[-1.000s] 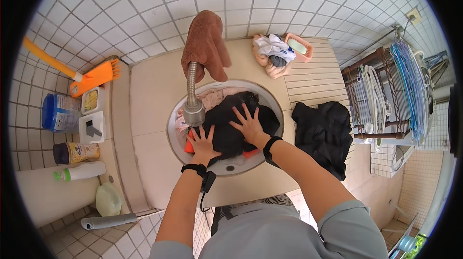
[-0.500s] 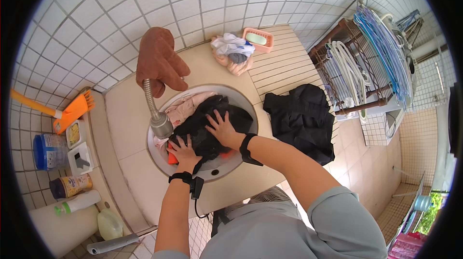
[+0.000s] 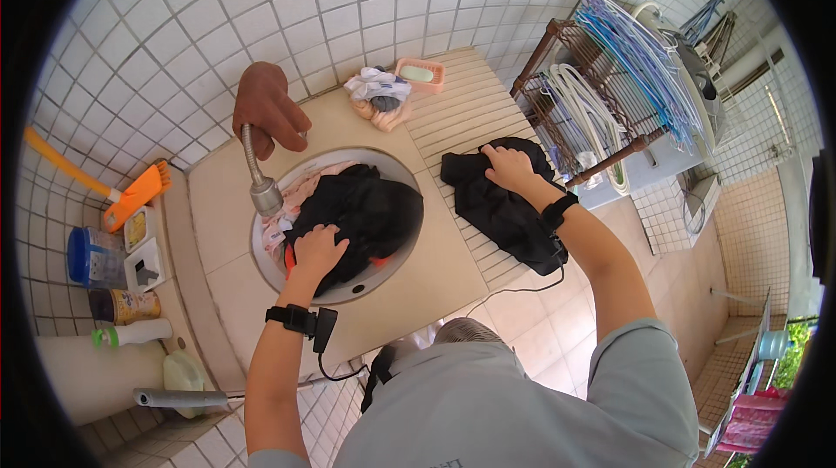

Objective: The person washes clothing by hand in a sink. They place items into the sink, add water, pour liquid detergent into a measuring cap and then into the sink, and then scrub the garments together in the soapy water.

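**One Hand at the Sink, One on the Ridges**

A black cloth (image 3: 374,211) bulges in the sink (image 3: 376,279) beneath a person's left hand (image 3: 320,250), which rests on its near side; from where I stand, whether those fingers clench any fabric can't be made out. The palm probably steadies the heap. Pink cloth (image 3: 305,194) lies past the left fingertips, red cloth (image 3: 289,259) just beside them.

The right hand (image 3: 509,165) lies over the far end of a black garment (image 3: 501,207), fingers curved downward, their hold hidden. The garment perhaps sits on the ridged board (image 3: 435,128) so water can drain.

Ahead, between both hands, are a cloth bundle (image 3: 379,89) and soap (image 3: 415,74) in a pink dish (image 3: 438,76), seemingly kept within reach. Far left of the left hand, a jar (image 3: 139,304) carries a printed label, too small to read from here.
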The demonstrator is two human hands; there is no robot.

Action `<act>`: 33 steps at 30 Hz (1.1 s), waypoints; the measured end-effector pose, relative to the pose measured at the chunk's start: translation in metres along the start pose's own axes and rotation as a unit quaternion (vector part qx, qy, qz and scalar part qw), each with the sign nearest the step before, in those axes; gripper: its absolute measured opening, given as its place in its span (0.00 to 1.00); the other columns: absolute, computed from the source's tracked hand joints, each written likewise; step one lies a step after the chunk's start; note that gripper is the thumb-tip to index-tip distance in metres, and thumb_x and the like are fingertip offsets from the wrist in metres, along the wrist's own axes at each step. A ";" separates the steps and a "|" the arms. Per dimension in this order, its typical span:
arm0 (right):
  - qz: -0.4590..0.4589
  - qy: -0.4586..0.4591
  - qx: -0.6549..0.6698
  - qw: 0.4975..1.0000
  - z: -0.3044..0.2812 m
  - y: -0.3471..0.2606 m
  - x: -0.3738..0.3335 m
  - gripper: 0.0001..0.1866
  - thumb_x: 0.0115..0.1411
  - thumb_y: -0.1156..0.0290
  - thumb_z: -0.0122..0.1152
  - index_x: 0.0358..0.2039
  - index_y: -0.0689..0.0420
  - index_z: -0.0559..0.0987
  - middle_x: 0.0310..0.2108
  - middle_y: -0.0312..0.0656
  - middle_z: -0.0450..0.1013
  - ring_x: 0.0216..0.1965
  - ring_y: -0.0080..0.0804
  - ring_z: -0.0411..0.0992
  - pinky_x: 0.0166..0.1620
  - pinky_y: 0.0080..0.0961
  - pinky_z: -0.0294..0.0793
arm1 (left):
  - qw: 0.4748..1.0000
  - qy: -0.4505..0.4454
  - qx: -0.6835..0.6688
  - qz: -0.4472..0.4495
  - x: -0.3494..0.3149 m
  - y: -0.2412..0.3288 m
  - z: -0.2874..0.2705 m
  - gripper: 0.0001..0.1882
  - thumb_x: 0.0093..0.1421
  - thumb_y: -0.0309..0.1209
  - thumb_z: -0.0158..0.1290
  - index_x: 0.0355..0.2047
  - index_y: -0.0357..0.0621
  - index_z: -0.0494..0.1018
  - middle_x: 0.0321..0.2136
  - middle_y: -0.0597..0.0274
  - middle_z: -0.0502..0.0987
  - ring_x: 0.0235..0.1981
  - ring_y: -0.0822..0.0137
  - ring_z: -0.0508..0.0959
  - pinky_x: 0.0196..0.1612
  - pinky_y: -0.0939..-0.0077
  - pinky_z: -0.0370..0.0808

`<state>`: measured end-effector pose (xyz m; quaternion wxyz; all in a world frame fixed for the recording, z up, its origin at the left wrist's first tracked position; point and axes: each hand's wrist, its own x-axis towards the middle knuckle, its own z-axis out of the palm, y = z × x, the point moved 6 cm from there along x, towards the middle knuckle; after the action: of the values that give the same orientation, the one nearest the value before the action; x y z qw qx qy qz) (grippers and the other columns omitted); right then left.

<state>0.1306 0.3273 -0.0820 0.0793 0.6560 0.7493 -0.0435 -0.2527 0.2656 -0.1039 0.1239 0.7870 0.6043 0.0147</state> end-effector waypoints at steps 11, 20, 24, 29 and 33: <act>-0.119 0.214 0.295 0.923 -0.213 -0.086 -0.077 0.14 0.49 0.76 0.49 0.39 0.56 0.66 0.29 0.50 0.72 0.32 0.53 0.70 0.34 0.41 0.67 | 0.552 -0.320 -0.760 -0.125 -0.021 0.150 -0.043 0.50 0.52 0.68 0.37 0.61 0.39 0.46 0.53 0.41 0.61 0.44 0.44 0.73 0.46 0.59 0.72; -0.407 0.147 0.198 0.879 -0.159 -0.198 -0.200 0.26 0.46 0.69 0.62 0.47 0.53 0.66 0.39 0.44 0.64 0.34 0.38 0.69 0.28 0.28 0.72 | 0.419 -0.161 -0.881 -0.147 -0.026 0.128 -0.109 0.15 0.60 0.33 0.44 0.40 0.35 0.71 0.37 0.54 0.77 0.36 0.61 0.78 0.42 0.68 0.76; -0.194 0.019 0.506 0.840 -0.134 -0.159 -0.164 0.33 0.49 0.55 0.63 0.54 0.51 0.63 0.47 0.43 0.62 0.44 0.39 0.67 0.37 0.29 0.72 | 0.389 -0.134 -0.898 -0.154 -0.048 0.101 -0.132 0.15 0.58 0.31 0.43 0.40 0.33 0.71 0.36 0.51 0.77 0.37 0.58 0.78 0.46 0.64 0.75; 0.046 -0.212 0.831 0.512 -0.068 -0.169 -0.115 0.34 0.54 0.42 0.52 0.56 0.50 0.64 0.51 0.39 0.65 0.52 0.39 0.64 0.49 0.41 0.67 | 0.432 -0.135 -0.887 -0.087 -0.072 0.100 -0.149 0.17 0.56 0.28 0.45 0.45 0.33 0.68 0.40 0.49 0.75 0.40 0.56 0.76 0.49 0.63 0.72; -0.036 -0.333 0.920 0.205 -0.077 -0.208 -0.103 0.31 0.57 0.47 0.48 0.55 0.54 0.64 0.55 0.40 0.64 0.55 0.39 0.62 0.56 0.44 0.59 | 0.485 -0.126 -0.864 -0.042 -0.091 0.104 -0.147 0.25 0.55 0.30 0.48 0.53 0.34 0.61 0.50 0.48 0.69 0.49 0.55 0.71 0.54 0.63 0.67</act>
<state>-0.0671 0.2111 0.0036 -0.3393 0.1662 0.1110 -0.9192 -0.2040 0.1801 0.0724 0.8173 0.2506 0.2980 0.4247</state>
